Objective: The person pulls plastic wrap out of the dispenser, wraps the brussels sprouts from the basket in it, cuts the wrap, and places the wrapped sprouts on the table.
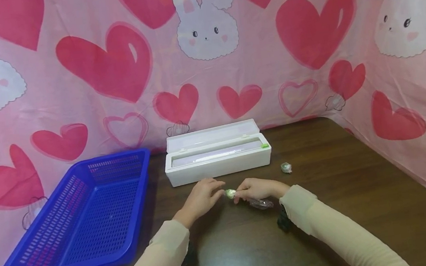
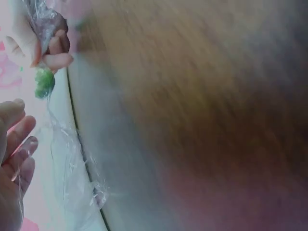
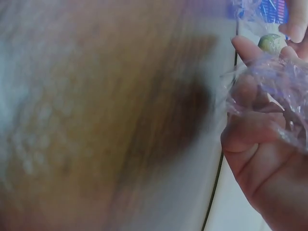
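Note:
My right hand (image 1: 258,187) pinches bunched clear cling film (image 3: 293,91) around a small green piece (image 2: 44,83), which looks like a broccoli floret. Loose film trails below that hand in the head view. Just left of the piece is my left hand (image 1: 201,196), its fingers apart and loosely bent. In the left wrist view, more thin film (image 2: 67,178) hangs beside the left fingers; whether they touch it is hard to tell. Behind both hands stands a white cling film dispenser (image 1: 221,166), lid up, with a green slider (image 1: 265,145) at its right end.
A small film-wrapped bundle (image 1: 286,168) lies on the dark wooden table (image 1: 345,187), right of the dispenser. On the left sits a large blue plastic basket (image 1: 135,233). Pink cloth with hearts and rabbits hangs around the table's back and sides.

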Demonstrator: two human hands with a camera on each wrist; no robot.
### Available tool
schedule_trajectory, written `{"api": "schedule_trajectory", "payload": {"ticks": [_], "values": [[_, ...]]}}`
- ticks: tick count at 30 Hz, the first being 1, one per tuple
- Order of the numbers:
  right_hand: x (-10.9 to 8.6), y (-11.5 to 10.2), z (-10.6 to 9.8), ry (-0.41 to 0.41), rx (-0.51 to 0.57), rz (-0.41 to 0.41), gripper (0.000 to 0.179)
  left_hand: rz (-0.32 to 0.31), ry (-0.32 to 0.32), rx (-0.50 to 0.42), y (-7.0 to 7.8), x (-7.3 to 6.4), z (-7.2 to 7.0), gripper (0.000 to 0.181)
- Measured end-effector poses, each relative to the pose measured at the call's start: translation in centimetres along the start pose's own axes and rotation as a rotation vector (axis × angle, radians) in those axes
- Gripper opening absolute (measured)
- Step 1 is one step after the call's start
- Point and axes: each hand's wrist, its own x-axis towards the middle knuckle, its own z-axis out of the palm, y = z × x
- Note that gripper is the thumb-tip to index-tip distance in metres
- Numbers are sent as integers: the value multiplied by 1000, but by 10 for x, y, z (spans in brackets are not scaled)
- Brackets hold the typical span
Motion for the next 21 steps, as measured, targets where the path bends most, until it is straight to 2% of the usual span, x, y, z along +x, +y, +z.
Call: {"api": "schedule_trajectory", "payload": {"ticks": [4, 8, 11, 17, 21], "values": [[0, 2, -1, 26, 26, 5, 30, -1, 40, -41, 6, 1, -1, 18], [0, 2, -1, 61, 60, 8, 32, 19, 54, -62, 12, 1, 1, 12], [-1, 1, -1, 92, 86, 4, 33, 33, 49, -58, 13, 1, 2, 11], [-1, 0, -1, 141, 101, -21, 33, 22, 12, -76, 13, -1, 3, 12], [0, -1, 0, 154, 117, -48, 33, -15, -8, -103, 12, -2, 4, 16]]}}
